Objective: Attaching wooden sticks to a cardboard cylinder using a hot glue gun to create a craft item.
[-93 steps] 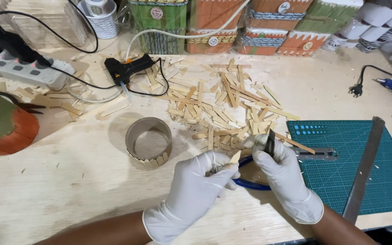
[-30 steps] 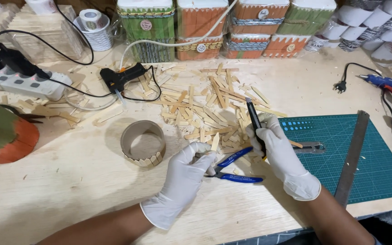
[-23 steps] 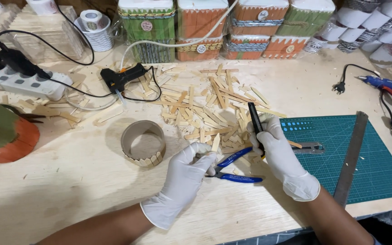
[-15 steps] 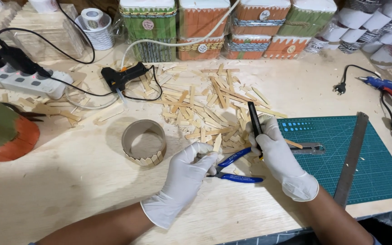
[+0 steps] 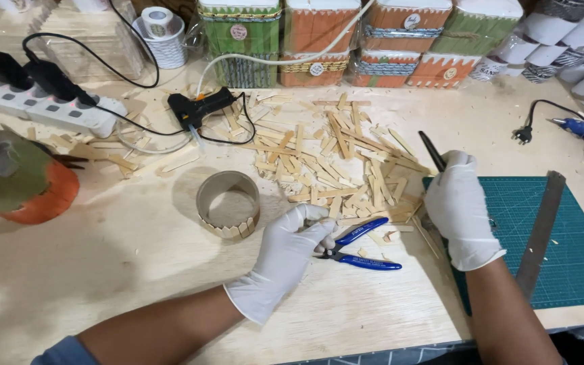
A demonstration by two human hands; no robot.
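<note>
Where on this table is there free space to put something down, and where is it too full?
Bare wood lies in front of the cardboard ring, left of the left hand. The green cutting mat is mostly bare right of the metal ruler. Crowded: the stick pile by the right hand, and the back edge with boxes.

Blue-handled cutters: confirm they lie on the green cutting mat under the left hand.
Not the mat. The head view shows the blue-handled cutters on the bare wooden table, at the left hand; the green cutting mat is further right.
</note>
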